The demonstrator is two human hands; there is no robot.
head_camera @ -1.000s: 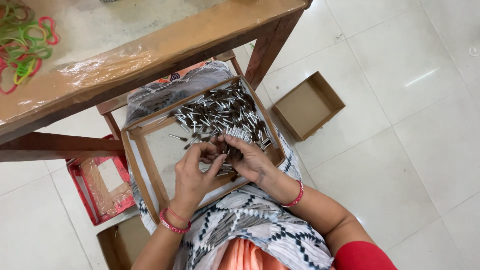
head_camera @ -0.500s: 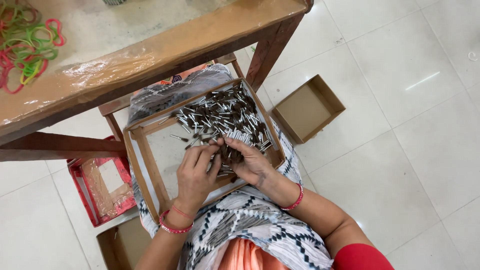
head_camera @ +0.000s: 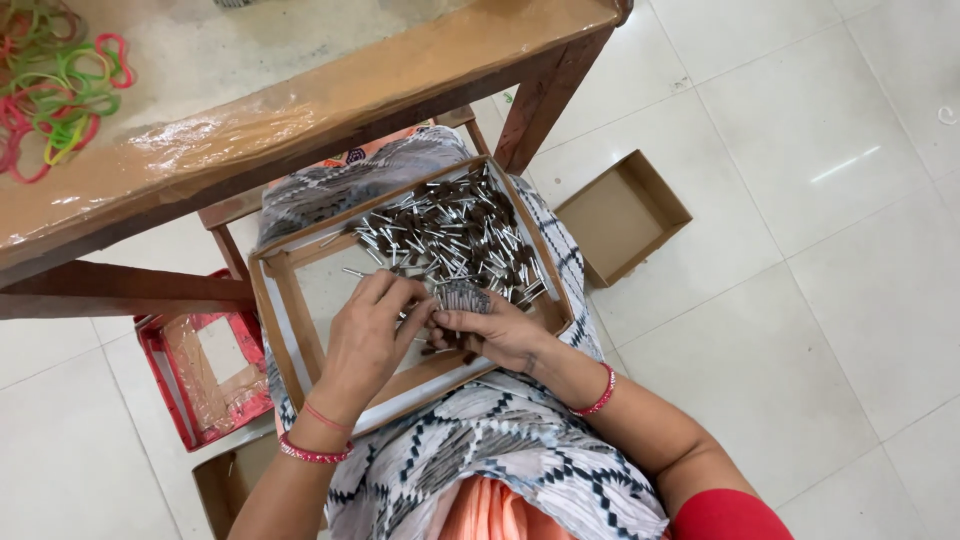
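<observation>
A shallow cardboard tray [head_camera: 288,318] rests on my lap, holding a heap of small dark pieces with silver metal ends [head_camera: 455,232]. My right hand [head_camera: 500,335] grips an upright bundle of these pieces [head_camera: 463,296] over the tray's near part. My left hand [head_camera: 368,335] is beside it, fingertips pinching at the bundle's left side. One loose piece [head_camera: 352,272] lies on the tray's white floor.
A wooden table [head_camera: 330,85] covered in clear plastic stands ahead, with coloured rubber bands [head_camera: 55,95] at its left. On the tiled floor are an open brown box [head_camera: 625,215] to the right, a red box [head_camera: 205,365] to the left and another brown box [head_camera: 232,480].
Both hands stay together over the tray, working the bundle. The view has shifted slightly; the bundle sits a little higher in my right hand.
</observation>
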